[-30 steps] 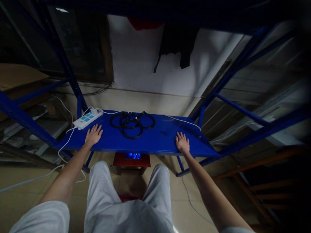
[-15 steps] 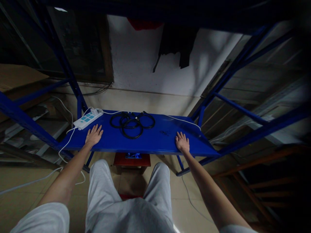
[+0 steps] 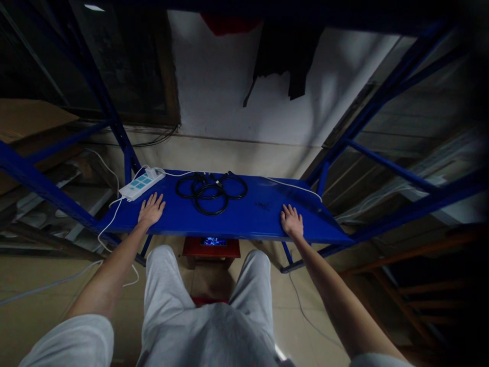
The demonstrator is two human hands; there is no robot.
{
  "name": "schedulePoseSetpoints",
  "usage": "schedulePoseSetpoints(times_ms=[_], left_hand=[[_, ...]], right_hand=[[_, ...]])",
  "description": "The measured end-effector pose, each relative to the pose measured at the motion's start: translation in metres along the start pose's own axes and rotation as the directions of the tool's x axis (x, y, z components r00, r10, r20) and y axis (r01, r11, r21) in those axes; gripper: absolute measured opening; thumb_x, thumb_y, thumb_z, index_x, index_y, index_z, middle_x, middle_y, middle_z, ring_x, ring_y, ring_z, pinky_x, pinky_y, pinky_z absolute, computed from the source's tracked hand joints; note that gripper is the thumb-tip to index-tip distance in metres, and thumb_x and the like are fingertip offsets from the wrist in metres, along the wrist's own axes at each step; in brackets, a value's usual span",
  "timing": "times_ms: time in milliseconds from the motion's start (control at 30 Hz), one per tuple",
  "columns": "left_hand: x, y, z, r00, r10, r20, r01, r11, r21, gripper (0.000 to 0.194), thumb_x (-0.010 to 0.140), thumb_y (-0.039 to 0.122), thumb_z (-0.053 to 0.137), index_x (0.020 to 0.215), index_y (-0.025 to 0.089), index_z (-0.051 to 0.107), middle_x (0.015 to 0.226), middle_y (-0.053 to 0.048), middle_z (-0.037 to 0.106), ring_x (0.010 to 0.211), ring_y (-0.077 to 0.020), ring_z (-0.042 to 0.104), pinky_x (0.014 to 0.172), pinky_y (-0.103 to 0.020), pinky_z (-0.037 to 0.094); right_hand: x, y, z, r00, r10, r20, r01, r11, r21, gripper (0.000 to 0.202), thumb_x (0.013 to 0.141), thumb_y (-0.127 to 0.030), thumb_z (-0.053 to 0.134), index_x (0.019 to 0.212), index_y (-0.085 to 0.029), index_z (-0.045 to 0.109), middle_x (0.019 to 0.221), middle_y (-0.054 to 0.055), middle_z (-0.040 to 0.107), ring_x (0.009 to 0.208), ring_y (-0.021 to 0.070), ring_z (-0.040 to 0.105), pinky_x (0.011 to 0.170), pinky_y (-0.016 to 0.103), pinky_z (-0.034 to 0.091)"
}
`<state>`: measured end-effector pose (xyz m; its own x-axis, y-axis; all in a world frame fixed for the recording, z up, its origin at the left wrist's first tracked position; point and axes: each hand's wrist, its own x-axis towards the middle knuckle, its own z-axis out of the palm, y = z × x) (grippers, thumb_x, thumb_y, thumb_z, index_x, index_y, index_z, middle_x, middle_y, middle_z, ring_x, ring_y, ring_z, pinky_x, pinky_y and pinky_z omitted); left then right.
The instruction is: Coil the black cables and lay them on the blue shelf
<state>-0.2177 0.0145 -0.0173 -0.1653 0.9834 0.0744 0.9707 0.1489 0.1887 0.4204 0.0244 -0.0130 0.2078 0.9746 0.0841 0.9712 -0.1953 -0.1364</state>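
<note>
My left hand [image 3: 152, 209] lies flat on the blue shelf [image 3: 248, 219] with its fingers spread, just to the right of a white power strip [image 3: 140, 184] with light-blue socket faces. Toward the shelf's right end, my right hand [image 3: 292, 221] rests palm down, fingers extended and holding nothing. Between the hands, nearer the left one, several black cables [image 3: 211, 212] lie in overlapping coils at the back of the shelf. A plug sits in the far end of the power strip, and a white cord [image 3: 294, 185] runs along the shelf's back edge.
Blue uprights and braces [image 3: 393, 165] frame the shelf on both sides. Below it stands a small reddish-brown stool [image 3: 191, 248] with something glowing blue on top. A white cord [image 3: 111, 224] hangs off the left end to the floor. Black cloth [image 3: 286, 56] hangs at the wall.
The view has shifted slightly, so the shelf and its contents appear a little farther right and higher. Both hands stay resting on the shelf, and the cables and power strip have not moved.
</note>
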Motion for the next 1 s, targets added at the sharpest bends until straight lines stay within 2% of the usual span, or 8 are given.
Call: schedulePoseSetpoints(times_ms=[233, 467, 700, 1000], left_hand=[[0.001, -0.002, 0.001, 1.000, -0.005, 0.019, 0.004, 1.000, 0.012, 0.067, 0.104, 0.051, 0.017, 0.163, 0.022, 0.026, 0.172, -0.008, 0.016, 0.160, -0.0256, 0.014, 0.129, -0.054, 0.013], [0.000, -0.001, 0.000, 1.000, 0.000, 0.013, 0.000, 1.000, 0.016, 0.066, 0.104, 0.051, 0.018, 0.163, 0.022, 0.028, 0.171, -0.009, 0.018, 0.159, -0.0261, 0.016, 0.128, -0.054, 0.015], [0.002, 0.000, -0.001, 1.000, 0.006, 0.011, -0.007, 0.998, 0.055, 0.065, 0.105, 0.049, 0.018, 0.163, 0.022, 0.027, 0.171, -0.009, 0.019, 0.159, -0.0266, 0.018, 0.128, -0.054, 0.017], [0.007, 0.003, 0.000, 1.000, 0.005, 0.000, -0.005, 0.997, 0.077, 0.064, 0.105, 0.048, 0.019, 0.163, 0.023, 0.029, 0.171, -0.010, 0.020, 0.159, -0.0268, 0.019, 0.127, -0.055, 0.019]], right_hand=[[0.002, 0.004, 0.006, 1.000, -0.010, -0.009, 0.010, 1.000, -0.022, 0.063, 0.106, -0.042, 0.014, 0.161, -0.019, 0.033, 0.169, 0.008, 0.028, 0.157, 0.0267, 0.022, 0.126, 0.049, 0.022], [0.003, 0.005, 0.007, 1.000, -0.007, -0.017, 0.007, 1.000, 0.003, 0.063, 0.106, -0.043, 0.014, 0.161, -0.018, 0.034, 0.169, 0.008, 0.028, 0.157, 0.0271, 0.021, 0.126, 0.050, 0.021], [0.009, 0.005, 0.006, 1.000, -0.002, 0.032, 0.002, 1.000, 0.020, 0.066, 0.106, -0.051, 0.011, 0.163, -0.022, 0.029, 0.170, 0.006, 0.024, 0.158, 0.0267, 0.017, 0.127, 0.052, 0.018], [0.017, 0.005, 0.009, 0.999, 0.013, 0.043, -0.013, 1.000, 0.017, 0.067, 0.105, -0.052, 0.008, 0.164, -0.024, 0.027, 0.171, 0.004, 0.020, 0.159, 0.0251, 0.015, 0.127, 0.052, 0.016]])
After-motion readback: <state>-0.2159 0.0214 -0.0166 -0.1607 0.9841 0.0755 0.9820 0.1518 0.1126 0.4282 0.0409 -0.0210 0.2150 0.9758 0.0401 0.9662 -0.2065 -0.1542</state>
